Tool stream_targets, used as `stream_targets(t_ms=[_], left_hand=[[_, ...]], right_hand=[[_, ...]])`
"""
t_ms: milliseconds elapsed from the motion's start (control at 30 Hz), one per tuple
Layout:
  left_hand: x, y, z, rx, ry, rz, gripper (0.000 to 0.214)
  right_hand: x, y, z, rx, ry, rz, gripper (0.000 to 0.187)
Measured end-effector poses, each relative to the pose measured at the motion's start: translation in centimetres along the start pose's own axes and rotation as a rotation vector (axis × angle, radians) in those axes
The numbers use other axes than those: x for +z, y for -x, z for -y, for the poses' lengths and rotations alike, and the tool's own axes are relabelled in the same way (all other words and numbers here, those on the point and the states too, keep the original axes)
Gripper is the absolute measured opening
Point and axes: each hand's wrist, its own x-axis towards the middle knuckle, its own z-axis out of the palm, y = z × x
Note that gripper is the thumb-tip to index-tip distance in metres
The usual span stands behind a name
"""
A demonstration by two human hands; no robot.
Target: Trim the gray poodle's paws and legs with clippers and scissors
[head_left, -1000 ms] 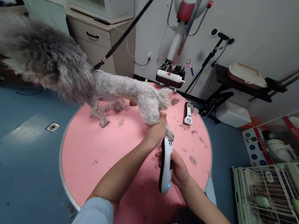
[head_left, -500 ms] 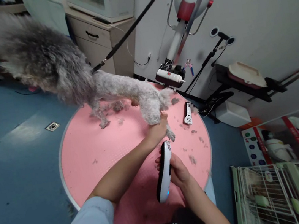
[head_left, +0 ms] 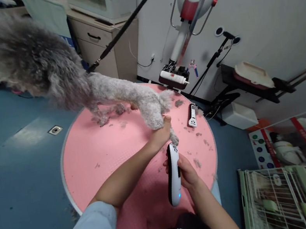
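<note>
One grey dog [head_left: 121, 88], standing on pink table [head_left: 89, 153]; hind leg [head_left: 152, 115] closed in left hand [head_left: 162, 135]. One clipper [head_left: 173, 178], wrapped in right hand [head_left: 188, 171], head newly returned to the paw [head_left: 174, 138], contact unclear; fur within cutting reach.

grey dog [head_left: 70, 75]: 1 | bare hands [head_left: 161, 134] [head_left: 188, 171]: 2 | hair clippers [head_left: 174, 174] [head_left: 191, 116]: 2 | round pink grooming table [head_left: 112, 149]: 1 | nail clippers [head_left: 193, 67]: 1 | white nozzle bottle [head_left: 174, 77]: 1 | floor drain [head_left: 55, 130]: 1 | fur tufts [head_left: 197, 162]: probably ten or more, smallest ones unclear
</note>
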Motion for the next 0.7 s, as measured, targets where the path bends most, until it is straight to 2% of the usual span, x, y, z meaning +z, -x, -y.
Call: stream_targets(t_ms=[200, 300, 500, 700], left_hand=[[-0.10, 0.07, -0.11, 0.004, -0.021, -0.005, 0.052], [-0.29, 0.05, -0.40, -0.001, -0.036, -0.019, 0.051], [-0.32, 0.14, -0.61, -0.079, -0.027, -0.014, 0.053], [-0.27, 0.13, -0.21, -0.021, -0.011, -0.008, 0.051]], right_hand=[[0.35, -0.08, 0.34, 0.008, 0.013, 0.002, 0.051], [0.21, 0.24, 0.19, 0.007, 0.012, 0.007, 0.048], [0.06, 0.02, 0.17, 0.006, 0.026, -0.018, 0.049], [0.99, -0.29, 0.56, -0.008, 0.008, -0.023, 0.048]])
